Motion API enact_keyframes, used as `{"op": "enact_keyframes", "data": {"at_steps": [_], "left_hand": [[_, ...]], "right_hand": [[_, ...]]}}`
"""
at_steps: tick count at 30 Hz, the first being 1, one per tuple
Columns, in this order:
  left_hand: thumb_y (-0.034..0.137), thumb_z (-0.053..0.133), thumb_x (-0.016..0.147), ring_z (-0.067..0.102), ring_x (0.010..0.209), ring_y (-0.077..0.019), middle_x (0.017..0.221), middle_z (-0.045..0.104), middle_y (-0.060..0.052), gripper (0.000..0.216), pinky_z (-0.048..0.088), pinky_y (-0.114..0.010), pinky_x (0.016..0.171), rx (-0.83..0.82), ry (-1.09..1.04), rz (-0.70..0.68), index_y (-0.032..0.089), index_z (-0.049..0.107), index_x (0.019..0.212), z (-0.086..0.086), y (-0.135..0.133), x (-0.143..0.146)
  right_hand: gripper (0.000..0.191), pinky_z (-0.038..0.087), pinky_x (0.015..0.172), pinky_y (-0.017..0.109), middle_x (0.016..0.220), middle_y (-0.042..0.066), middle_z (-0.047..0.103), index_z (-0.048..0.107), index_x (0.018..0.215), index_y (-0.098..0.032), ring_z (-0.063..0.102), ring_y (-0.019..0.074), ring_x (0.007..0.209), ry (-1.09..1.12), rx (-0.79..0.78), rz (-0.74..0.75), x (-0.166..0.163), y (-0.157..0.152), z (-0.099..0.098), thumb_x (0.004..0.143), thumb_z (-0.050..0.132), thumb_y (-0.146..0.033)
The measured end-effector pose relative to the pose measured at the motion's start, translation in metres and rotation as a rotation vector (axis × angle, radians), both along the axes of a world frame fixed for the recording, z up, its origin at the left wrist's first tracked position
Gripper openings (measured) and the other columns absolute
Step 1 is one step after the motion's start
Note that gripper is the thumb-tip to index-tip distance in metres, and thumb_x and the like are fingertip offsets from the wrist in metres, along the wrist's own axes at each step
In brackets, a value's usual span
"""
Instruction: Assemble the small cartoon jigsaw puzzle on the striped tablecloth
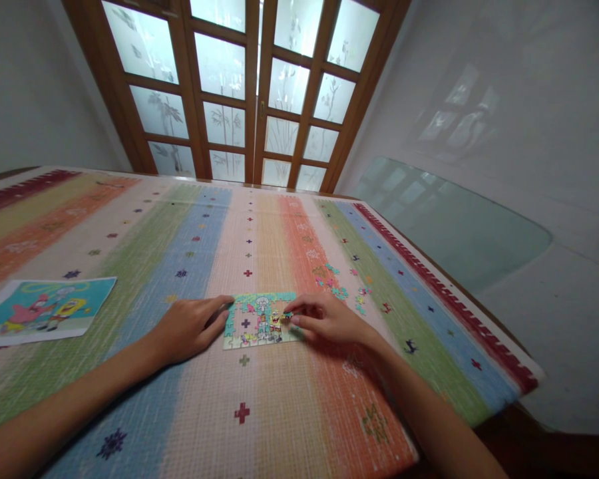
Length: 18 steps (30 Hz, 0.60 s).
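Observation:
A partly joined jigsaw puzzle point(263, 329) lies flat on the striped tablecloth in front of me, showing cartoon figures, with the cloth visible through gaps inside its border. My left hand point(192, 326) rests at the puzzle's left edge, fingers stretched out and touching it. Over the right side of the puzzle, my right hand point(327, 319) pinches a small puzzle piece point(288, 315) between thumb and forefinger. Several loose puzzle pieces point(337, 291) are scattered on the cloth beyond and to the right of my right hand.
A printed reference picture point(44, 309) with the cartoon figures lies at the left. The striped tablecloth point(219, 412) covers the table, whose right edge runs near a white wall point(554, 166). Wooden doors with frosted panes point(222, 73) stand beyond the far edge.

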<state>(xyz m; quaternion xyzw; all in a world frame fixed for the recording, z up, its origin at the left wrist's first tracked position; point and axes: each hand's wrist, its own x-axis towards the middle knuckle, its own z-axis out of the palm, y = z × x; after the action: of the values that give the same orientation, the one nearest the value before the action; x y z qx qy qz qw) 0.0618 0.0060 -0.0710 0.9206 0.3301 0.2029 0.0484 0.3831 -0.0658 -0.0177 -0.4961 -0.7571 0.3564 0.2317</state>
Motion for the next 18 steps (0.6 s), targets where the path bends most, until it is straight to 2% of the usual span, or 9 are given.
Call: {"op": "enact_keyframes", "data": {"at_steps": [8,13,18], "left_hand": [[0.045,0.031,0.105,0.076,0.075,-0.0230,0.096,0.080,-0.009,0.048,0.056,-0.032,0.068,0.003,-0.004,-0.006,0.018,0.067,0.122,0.000,0.000,-0.001],[0.041,0.032,0.105,0.077,0.079,-0.0241,0.100,0.080,-0.010,0.046,0.057,-0.033,0.068,-0.006,0.027,-0.021,0.016,0.067,0.121,0.009,-0.004,0.001],[0.039,0.034,0.105,0.077,0.075,-0.0238,0.094,0.080,-0.010,0.045,0.056,-0.032,0.066,-0.017,0.026,-0.028,0.014,0.067,0.121,0.015,-0.005,0.003]], "right_hand": [[0.011,0.048,0.075,0.030,0.089,0.004,0.072,0.077,0.098,-0.022,0.062,0.0155,0.079,-0.115,0.185,0.033,-0.011,-0.006,-0.003,0.089,0.073,-0.017],[0.008,0.049,0.078,0.030,0.089,0.004,0.069,0.076,0.093,-0.020,0.062,0.0163,0.084,-0.152,0.220,0.083,-0.012,-0.007,-0.005,0.089,0.073,-0.015],[0.005,0.049,0.080,0.031,0.090,0.004,0.065,0.075,0.092,-0.021,0.061,0.0167,0.085,-0.163,0.246,0.084,-0.014,-0.008,-0.004,0.089,0.073,-0.017]]}}
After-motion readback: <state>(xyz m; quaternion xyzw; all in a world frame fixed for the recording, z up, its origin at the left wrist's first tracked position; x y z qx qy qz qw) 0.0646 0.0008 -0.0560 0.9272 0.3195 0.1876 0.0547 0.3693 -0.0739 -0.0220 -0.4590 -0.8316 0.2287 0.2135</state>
